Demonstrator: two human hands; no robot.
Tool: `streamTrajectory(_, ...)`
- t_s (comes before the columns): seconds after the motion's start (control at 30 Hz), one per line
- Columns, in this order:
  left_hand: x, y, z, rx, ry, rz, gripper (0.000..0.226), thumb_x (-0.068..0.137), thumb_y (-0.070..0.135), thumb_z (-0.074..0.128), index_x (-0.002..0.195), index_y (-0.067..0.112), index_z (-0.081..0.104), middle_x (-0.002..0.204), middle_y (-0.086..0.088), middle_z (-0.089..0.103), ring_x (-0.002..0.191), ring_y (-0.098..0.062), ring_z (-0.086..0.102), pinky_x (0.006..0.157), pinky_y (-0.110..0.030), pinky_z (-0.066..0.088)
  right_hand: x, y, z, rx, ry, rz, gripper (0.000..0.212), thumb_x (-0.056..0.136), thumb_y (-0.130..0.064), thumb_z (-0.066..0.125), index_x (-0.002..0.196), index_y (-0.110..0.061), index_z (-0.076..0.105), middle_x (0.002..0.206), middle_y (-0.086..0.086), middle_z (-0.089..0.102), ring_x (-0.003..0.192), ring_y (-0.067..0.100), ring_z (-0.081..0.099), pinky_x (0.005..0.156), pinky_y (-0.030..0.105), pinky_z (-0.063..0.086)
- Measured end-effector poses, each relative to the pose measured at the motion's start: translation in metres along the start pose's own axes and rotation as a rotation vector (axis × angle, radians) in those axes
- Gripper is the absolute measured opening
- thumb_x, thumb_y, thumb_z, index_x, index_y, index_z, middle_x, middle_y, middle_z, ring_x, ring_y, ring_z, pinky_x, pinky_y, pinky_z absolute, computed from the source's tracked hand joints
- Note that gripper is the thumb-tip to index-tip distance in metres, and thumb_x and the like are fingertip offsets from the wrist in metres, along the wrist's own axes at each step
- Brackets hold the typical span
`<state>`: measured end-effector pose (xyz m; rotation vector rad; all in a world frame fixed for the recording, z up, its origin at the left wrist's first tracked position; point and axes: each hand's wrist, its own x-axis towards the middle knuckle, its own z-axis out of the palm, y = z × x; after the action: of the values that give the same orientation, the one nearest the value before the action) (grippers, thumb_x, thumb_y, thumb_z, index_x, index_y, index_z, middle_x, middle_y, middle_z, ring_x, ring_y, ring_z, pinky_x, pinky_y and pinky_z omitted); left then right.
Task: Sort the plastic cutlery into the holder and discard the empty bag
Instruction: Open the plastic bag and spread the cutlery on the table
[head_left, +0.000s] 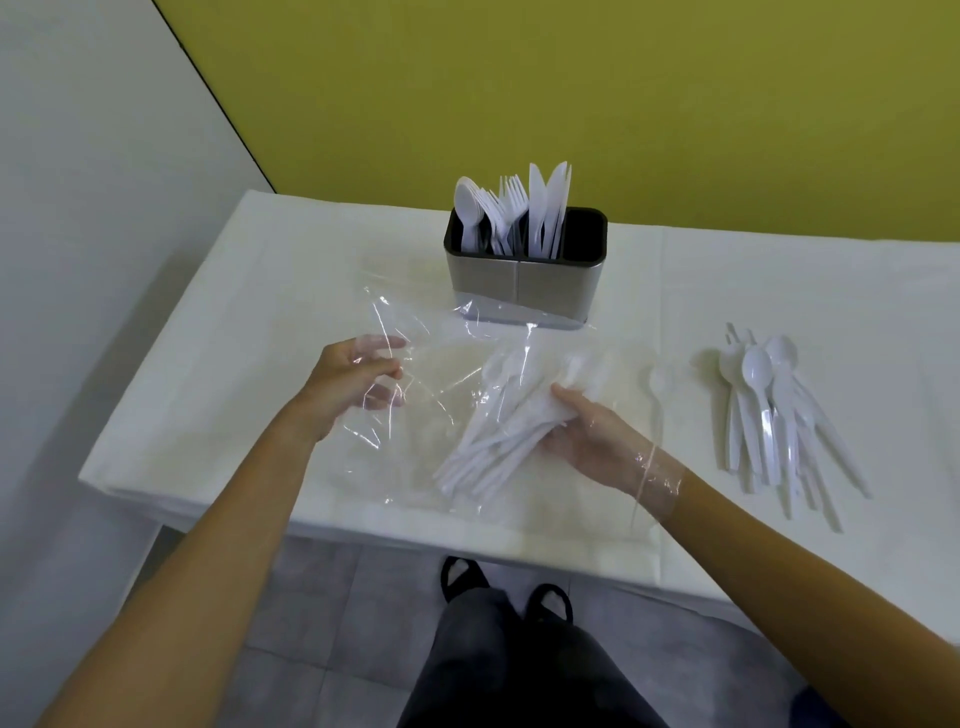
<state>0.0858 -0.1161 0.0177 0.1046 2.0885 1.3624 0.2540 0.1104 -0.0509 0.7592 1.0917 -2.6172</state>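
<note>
A clear plastic bag lies spread over the table's middle, in front of the steel cutlery holder. My left hand grips the bag's left side. My right hand is inside the bag up to the wrist, closed on a bundle of white plastic cutlery. The holder has white spoons, forks and knives standing in its left and middle compartments; its right compartment looks empty. A pile of white spoons lies loose on the table at the right.
The table is covered with a white cloth and stands against a yellow-green wall. A single spoon lies under the bag's right edge. My legs and dark sandals show below the table's front edge, over grey floor tiles.
</note>
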Motion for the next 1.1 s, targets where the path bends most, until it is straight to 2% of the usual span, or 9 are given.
streamTrajectory(0.1, 0.007, -0.011, 0.004, 0.117, 0.102, 0.034, 0.036, 0.083, 0.008, 0.064, 0.118, 0.019, 0.062, 0.084, -0.002, 0.062, 0.05, -0.014, 0.065, 0.047, -0.016, 0.045, 0.002, 0.006, -0.002, -0.024, 0.023, -0.017, 0.044, 0.093, -0.021, 0.055, 0.126, 0.007, 0.054, 0.126, 0.021, 0.059, 0.117, 0.033, 0.058, 0.1, 0.039, 0.047)
streamTrajectory(0.23, 0.009, -0.034, 0.017, 0.702, 0.458, 0.16, 0.073, 0.078, 0.023, 0.073, 0.141, 0.017, 0.038, 0.127, -0.006, 0.049, 0.112, -0.027, 0.053, 0.091, -0.039, 0.043, 0.004, 0.01, -0.002, -0.058, 0.122, -0.047, 0.028, 0.092, -0.009, 0.055, 0.116, 0.004, 0.06, 0.112, 0.019, 0.067, 0.102, 0.033, 0.065, 0.08, 0.036, 0.057)
streamTrajectory(0.3, 0.0, -0.043, 0.031, 0.884, 0.567, 0.351, 0.073, 0.076, 0.019, 0.074, 0.139, 0.014, 0.038, 0.134, -0.011, 0.043, 0.12, -0.032, 0.043, 0.095, -0.045, 0.038, 0.005, 0.009, -0.002, -0.138, 0.198, -0.068, 0.025, 0.089, -0.008, 0.06, 0.112, 0.002, 0.063, 0.109, 0.02, 0.067, 0.1, 0.035, 0.065, 0.077, 0.037, 0.058)
streamTrajectory(0.4, -0.01, -0.058, 0.049, 0.934, 0.351, 0.558, 0.051, 0.084, 0.022, 0.065, 0.133, 0.016, 0.049, 0.137, -0.006, 0.046, 0.127, -0.027, 0.041, 0.1, -0.043, 0.038, 0.005, 0.008, 0.002, -0.19, 0.264, -0.099, 0.021, 0.088, -0.004, 0.062, 0.108, 0.001, 0.063, 0.101, 0.018, 0.067, 0.089, 0.03, 0.067, 0.075, 0.034, 0.058)
streamTrajectory(0.5, -0.008, -0.079, 0.06, 0.981, 0.052, 0.461, 0.055, 0.092, 0.04, 0.037, 0.143, 0.02, 0.04, 0.154, -0.001, 0.029, 0.144, -0.023, 0.02, 0.114, -0.038, 0.018, 0.005, 0.008, 0.006, -0.157, 0.288, -0.114, 0.01, 0.088, -0.001, 0.059, 0.094, -0.005, 0.065, 0.089, 0.011, 0.068, 0.076, 0.021, 0.068, 0.067, 0.029, 0.059)
streamTrajectory(0.57, -0.004, -0.091, 0.063, 0.975, -0.012, 0.404, 0.055, 0.097, 0.044, 0.026, 0.149, 0.024, 0.028, 0.16, 0.003, 0.014, 0.148, -0.02, 0.003, 0.118, -0.034, 0.002, 0.006, 0.007, 0.006, -0.131, 0.291, -0.125, 0.01, 0.089, -0.001, 0.056, 0.091, -0.006, 0.064, 0.084, 0.008, 0.069, 0.074, 0.02, 0.068, 0.067, 0.029, 0.058)
streamTrajectory(0.73, -0.003, -0.105, 0.065, 1.102, -0.012, 0.396, 0.075, 0.083, 0.059, -0.011, 0.151, 0.03, -0.001, 0.157, 0.01, -0.015, 0.146, -0.014, -0.017, 0.114, -0.029, -0.015, -0.001, 0.003, 0.0, -0.054, 0.385, -0.194, 0.018, 0.09, -0.001, 0.054, 0.074, -0.005, 0.061, 0.063, 0.005, 0.065, 0.065, 0.022, 0.062, 0.058, 0.027, 0.056)
streamTrajectory(0.83, 0.001, -0.107, 0.065, 1.147, 0.018, 0.406, 0.073, 0.083, 0.059, -0.016, 0.149, 0.028, -0.01, 0.155, 0.009, -0.023, 0.144, -0.015, -0.021, 0.115, -0.031, -0.016, -0.016, -0.002, -0.011, -0.095, 0.386, -0.227, 0.025, 0.091, -0.017, 0.054, 0.072, -0.002, 0.058, 0.064, 0.012, 0.061, 0.06, 0.025, 0.06, 0.055, 0.031, 0.053)
streamTrajectory(1.1, 0.005, -0.119, 0.071, 1.13, 0.103, 0.464, 0.063, 0.095, 0.048, 0.005, 0.152, 0.022, 0.014, 0.16, 0.004, 0.004, 0.148, -0.02, 0.0, 0.119, -0.037, 0.0, -0.045, -0.007, -0.035, -0.09, 0.556, -0.137, 0.02, 0.095, -0.014, 0.051, 0.08, -0.006, 0.06, 0.064, 0.009, 0.058, 0.055, 0.02, 0.058, 0.055, 0.034, 0.052)
